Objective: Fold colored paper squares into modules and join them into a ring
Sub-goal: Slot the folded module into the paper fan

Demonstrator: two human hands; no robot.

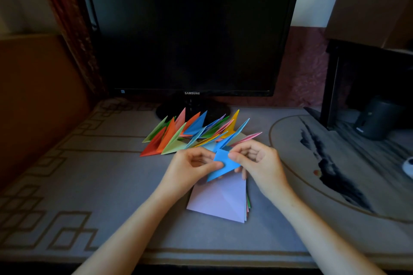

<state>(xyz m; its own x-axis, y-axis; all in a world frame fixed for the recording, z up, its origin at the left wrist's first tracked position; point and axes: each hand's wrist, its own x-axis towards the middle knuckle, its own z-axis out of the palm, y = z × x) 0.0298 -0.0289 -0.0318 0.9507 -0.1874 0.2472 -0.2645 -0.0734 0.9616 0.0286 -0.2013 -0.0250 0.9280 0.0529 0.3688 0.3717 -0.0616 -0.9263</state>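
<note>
Dim desk, grey patterned mat (111, 185) on top. We see a blue folded paper (224, 164) held just above the mat, mid-frame. Left hand (192, 167) pinches its left edge, thumb on top and fingers curled. Right hand (259, 163) pinches the upper right edge, fingers curled too. We can't tell how far the folding has got.

Directly below the hands lies a stack of paper squares (219, 201), lilac sheet on top, other colours showing at its right edge. Just behind the hands is a pile of folded modules (190, 134) in red, orange, green, blue, yellow and pink, points up. Behind those stands a black Samsung monitor (190, 29), screen dark. A cardboard box (375, 6) sits at upper right and a curtain (67, 18) hangs at left.
</note>
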